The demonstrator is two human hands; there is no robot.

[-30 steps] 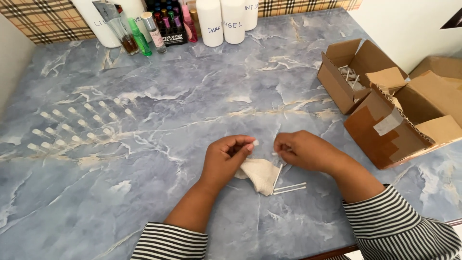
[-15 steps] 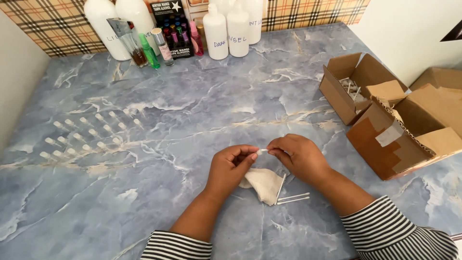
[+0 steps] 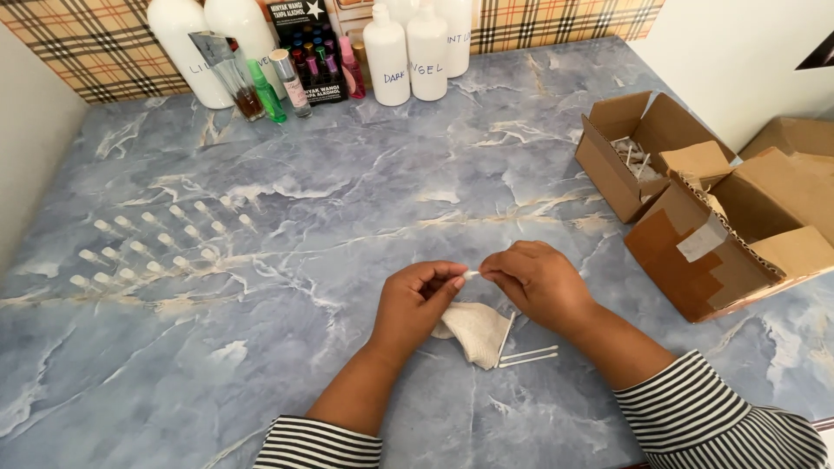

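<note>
Over the blue marbled counter (image 3: 365, 200), my left hand (image 3: 419, 300) and my right hand (image 3: 537, 282) meet fingertip to fingertip around a tiny clear vial (image 3: 470, 274). Both pinch it, one at each end. A folded cream cloth (image 3: 476, 332) lies under and between my hands. Two thin white sticks (image 3: 528, 355) rest on the counter just right of the cloth. To the left, several small clear vials (image 3: 152, 246) stand in rows.
Two open cardboard boxes (image 3: 647, 152) (image 3: 738, 239) sit at the right; the farther one holds small white parts. White plastic bottles (image 3: 408, 52), small coloured bottles and a dark box of tubes (image 3: 308, 52) line the back edge by a checked wall.
The view has drifted so my hands sit lower in the frame. My fingertips have closed in on the small vial, held slightly higher above the cloth.
</note>
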